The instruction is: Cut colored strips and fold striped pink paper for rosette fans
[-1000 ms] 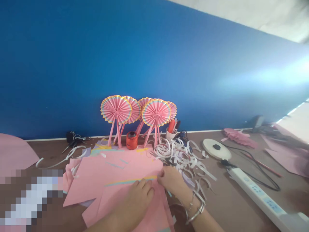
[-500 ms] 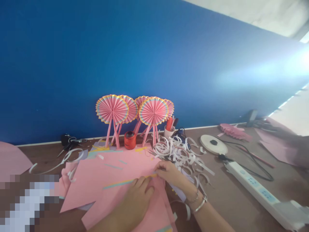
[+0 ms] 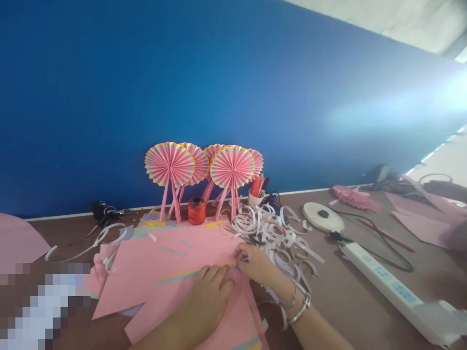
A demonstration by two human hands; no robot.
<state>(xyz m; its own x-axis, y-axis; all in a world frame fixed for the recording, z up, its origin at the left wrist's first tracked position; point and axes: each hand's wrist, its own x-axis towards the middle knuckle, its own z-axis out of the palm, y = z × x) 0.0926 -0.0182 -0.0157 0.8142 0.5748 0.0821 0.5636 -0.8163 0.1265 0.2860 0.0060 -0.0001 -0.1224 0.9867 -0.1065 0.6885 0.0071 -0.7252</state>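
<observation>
Pink paper sheets (image 3: 138,277) lie overlapped in front of me. A narrow yellow-and-blue paper strip (image 3: 178,277) runs along the upper edge of the top sheet. My left hand (image 3: 207,296) lies flat on that sheet, its fingertips at the strip. At the strip's right end, my right hand (image 3: 255,262) is closed in a pinch on it; the fingertips partly hide the spot. Beyond the sheets stand several pink pleated paper fans (image 3: 170,165) with yellow-and-blue rims. A red spool (image 3: 197,211) sits between their handles.
Curled white paper strips (image 3: 277,231) heap up right of the sheets. A cup of pens (image 3: 256,198) stands behind them. Farther right are a round white lid (image 3: 323,217), a power strip (image 3: 390,287) and its black cable. Scissors (image 3: 104,218) lie at the back left.
Both hands keep nearly the same places, with my right wrist shifted slightly. At the far right, the pink paper has changed position, and a dark blurred shape shows beside it.
</observation>
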